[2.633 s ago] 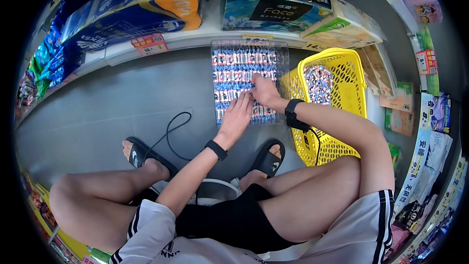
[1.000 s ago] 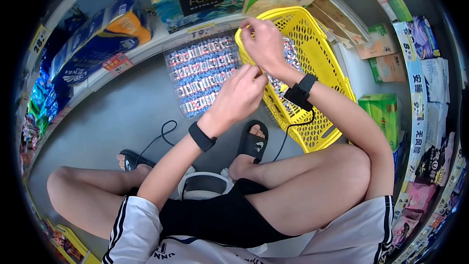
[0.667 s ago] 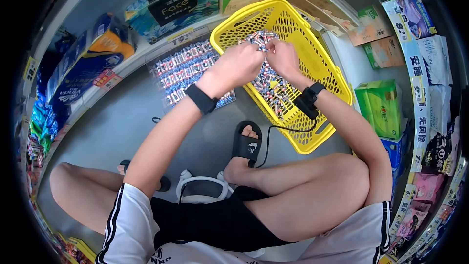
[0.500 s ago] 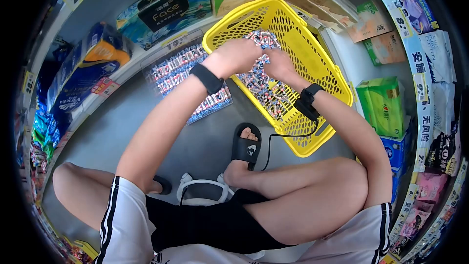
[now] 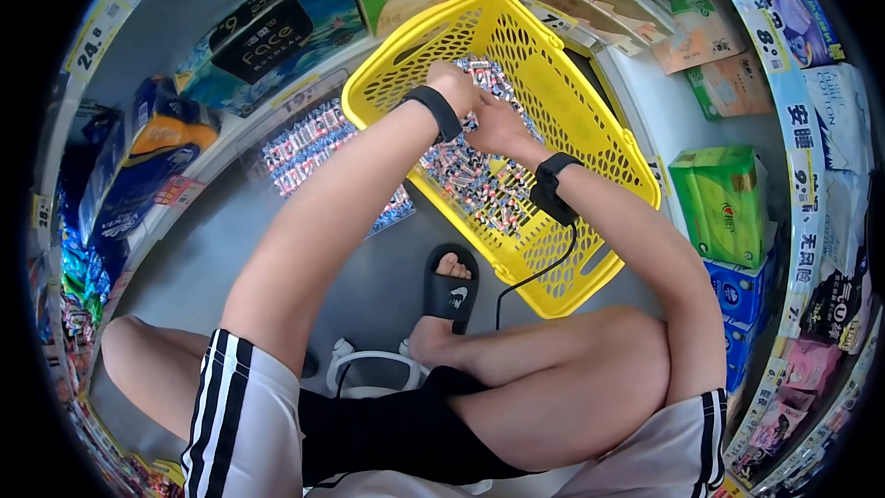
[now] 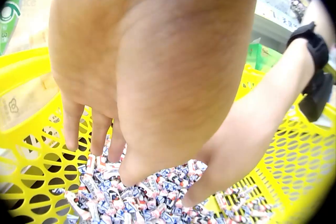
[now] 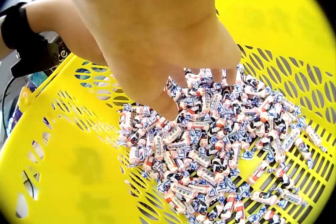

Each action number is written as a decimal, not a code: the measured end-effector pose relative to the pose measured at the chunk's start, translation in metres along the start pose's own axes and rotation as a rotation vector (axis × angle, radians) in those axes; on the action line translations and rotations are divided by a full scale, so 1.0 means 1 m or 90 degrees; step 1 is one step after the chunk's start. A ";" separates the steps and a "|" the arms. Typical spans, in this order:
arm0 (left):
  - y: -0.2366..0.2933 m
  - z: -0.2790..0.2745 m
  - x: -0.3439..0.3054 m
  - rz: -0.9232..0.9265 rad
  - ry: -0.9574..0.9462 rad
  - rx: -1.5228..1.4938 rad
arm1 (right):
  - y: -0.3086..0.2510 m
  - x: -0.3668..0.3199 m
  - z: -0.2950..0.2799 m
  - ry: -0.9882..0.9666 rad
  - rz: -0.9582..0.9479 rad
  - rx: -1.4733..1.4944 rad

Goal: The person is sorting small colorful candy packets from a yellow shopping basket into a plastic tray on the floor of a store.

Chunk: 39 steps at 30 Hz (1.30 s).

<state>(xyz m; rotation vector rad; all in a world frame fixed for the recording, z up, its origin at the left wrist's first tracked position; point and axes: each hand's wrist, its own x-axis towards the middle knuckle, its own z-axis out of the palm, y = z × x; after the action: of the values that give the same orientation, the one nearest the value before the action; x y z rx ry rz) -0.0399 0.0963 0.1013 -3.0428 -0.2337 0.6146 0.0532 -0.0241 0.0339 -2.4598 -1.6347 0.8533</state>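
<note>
Wrapped candies (image 5: pixel 470 175) with blue twisted ends lie in a loose heap inside the yellow basket (image 5: pixel 590 175). My left hand (image 5: pixel 452 85) reaches down over the heap, its fingers extended and spread towards the candies (image 6: pixel 157 192) in the left wrist view. Close beside it, my right hand (image 5: pixel 502 131) dips to the heap from the right. In the right wrist view its thumb and fingers stand apart, with candies (image 7: pixel 205 129) showing between and around them. Left of the basket, rows of the same candies stand in a clear tray (image 5: pixel 395 219), partly hidden behind my left forearm.
Shelves with tissue packs (image 5: pixel 277 32) close in the back. More packs, including a green one (image 5: pixel 724 203), line the right side. A black cable (image 5: pixel 525 286) runs from the right wrist over the basket rim. My sandalled foot (image 5: pixel 450 290) is near the basket.
Both hands have moved from the tray of candies on the floor into the basket, down to the loose heap. The head view has swung right, so the basket sits nearer the centre.
</note>
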 end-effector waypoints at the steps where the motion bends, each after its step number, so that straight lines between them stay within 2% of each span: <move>1: 0.004 -0.003 0.004 -0.039 -0.074 0.022 | -0.001 0.001 0.000 0.000 -0.017 0.005; 3: 0.007 0.008 0.011 -0.049 -0.084 0.014 | 0.001 0.003 0.007 0.002 -0.057 0.023; 6: 0.008 0.019 0.017 -0.060 -0.085 0.052 | -0.005 0.005 0.009 -0.037 -0.034 -0.053; 9: 0.007 0.029 0.028 -0.078 -0.089 0.052 | -0.007 0.008 0.010 -0.029 -0.031 -0.049; 11: 0.005 0.038 0.040 -0.134 -0.130 -0.022 | -0.007 0.010 0.010 -0.027 -0.031 -0.041; 15: -0.003 0.053 0.041 -0.126 -0.098 -0.071 | -0.007 0.017 0.005 -0.042 -0.015 -0.017; 17: -0.003 0.039 0.027 -0.065 -0.104 -0.016 | -0.011 0.018 0.000 -0.049 -0.007 -0.017; 20: -0.008 0.053 0.028 -0.054 -0.079 -0.016 | -0.011 0.021 0.001 -0.041 0.000 -0.016; 24: -0.006 0.053 0.031 -0.054 -0.067 0.012 | -0.003 0.029 0.009 0.010 -0.037 0.000; 26: -0.008 0.051 0.034 -0.038 -0.102 0.013 | -0.002 0.031 0.007 -0.002 -0.030 -0.001; 28: -0.010 0.057 0.037 -0.053 -0.049 -0.003 | 0.001 0.033 0.014 -0.017 -0.023 0.004; 32: -0.008 0.056 0.037 -0.046 -0.066 0.000 | 0.018 0.047 0.034 -0.003 -0.062 0.059; 39: -0.009 0.048 0.028 -0.052 -0.073 0.002 | 0.002 0.037 0.027 -0.007 -0.075 0.009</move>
<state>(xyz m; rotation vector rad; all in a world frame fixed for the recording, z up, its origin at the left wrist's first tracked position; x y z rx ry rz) -0.0337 0.1094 0.0470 -2.9801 -0.3581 0.7830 0.0525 0.0005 -0.0049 -2.3269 -1.7515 0.8611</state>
